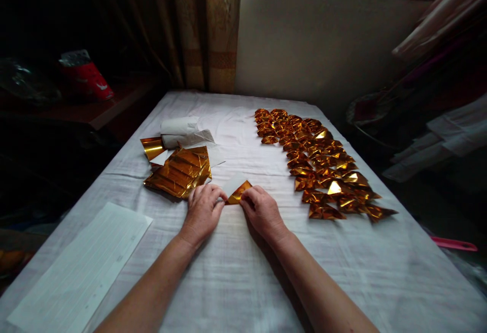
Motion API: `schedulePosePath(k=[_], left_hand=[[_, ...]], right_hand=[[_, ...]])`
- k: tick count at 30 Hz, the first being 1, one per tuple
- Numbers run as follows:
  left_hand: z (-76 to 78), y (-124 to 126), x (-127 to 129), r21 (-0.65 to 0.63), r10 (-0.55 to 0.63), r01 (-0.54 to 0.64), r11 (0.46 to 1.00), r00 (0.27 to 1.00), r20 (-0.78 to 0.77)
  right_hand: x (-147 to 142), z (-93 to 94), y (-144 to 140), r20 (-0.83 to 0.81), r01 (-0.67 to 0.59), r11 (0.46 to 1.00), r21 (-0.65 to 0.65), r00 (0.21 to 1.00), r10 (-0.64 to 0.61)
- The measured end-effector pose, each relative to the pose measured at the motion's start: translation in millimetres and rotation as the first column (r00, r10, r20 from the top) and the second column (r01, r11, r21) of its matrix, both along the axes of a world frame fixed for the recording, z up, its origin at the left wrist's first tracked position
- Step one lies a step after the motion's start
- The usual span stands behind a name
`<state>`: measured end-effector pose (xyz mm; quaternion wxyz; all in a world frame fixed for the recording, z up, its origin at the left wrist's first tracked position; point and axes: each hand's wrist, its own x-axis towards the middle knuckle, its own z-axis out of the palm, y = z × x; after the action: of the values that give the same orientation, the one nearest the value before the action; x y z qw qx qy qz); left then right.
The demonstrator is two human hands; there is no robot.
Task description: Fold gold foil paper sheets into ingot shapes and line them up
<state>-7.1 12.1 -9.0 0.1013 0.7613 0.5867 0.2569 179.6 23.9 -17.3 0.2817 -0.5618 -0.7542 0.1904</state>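
Between my two hands lies a sheet of gold foil paper [239,192], its white back showing at the upper left and a gold flap folded along the near side. My left hand [203,208] pinches the sheet's left corner with thumb and forefinger. At its right corner, my right hand [264,211] grips the paper with curled fingers. Just beyond my left hand rests a stack of gold foil sheets [180,170]. Several folded gold foil pieces [319,170] stand in rows on the right half of the table.
White cloth covers the table [243,282]. Long lined white paper [83,267] lies at the near left, and a white roll [179,126] is behind the foil stack. A red container [87,79] stands on a side shelf at left. A pink handle [454,243] pokes out beyond the right edge.
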Motion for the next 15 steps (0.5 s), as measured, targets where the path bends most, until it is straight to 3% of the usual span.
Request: schedulePosePath(k=[6, 15], left_hand=[[7.0, -11, 11, 0.162, -0.111, 0.130, 0.978, 0.987, -0.118], [17.0, 9, 19, 0.084, -0.177, 0.222, 0.971, 0.913, -0.368]], right_hand=[[-1, -6.0, 0, -0.075, -0.015, 0.996, 0.089, 0.997, 0.022], [17, -10.0, 6, -0.253, -0.002, 0.980, 0.198, 0.966, 0.054]])
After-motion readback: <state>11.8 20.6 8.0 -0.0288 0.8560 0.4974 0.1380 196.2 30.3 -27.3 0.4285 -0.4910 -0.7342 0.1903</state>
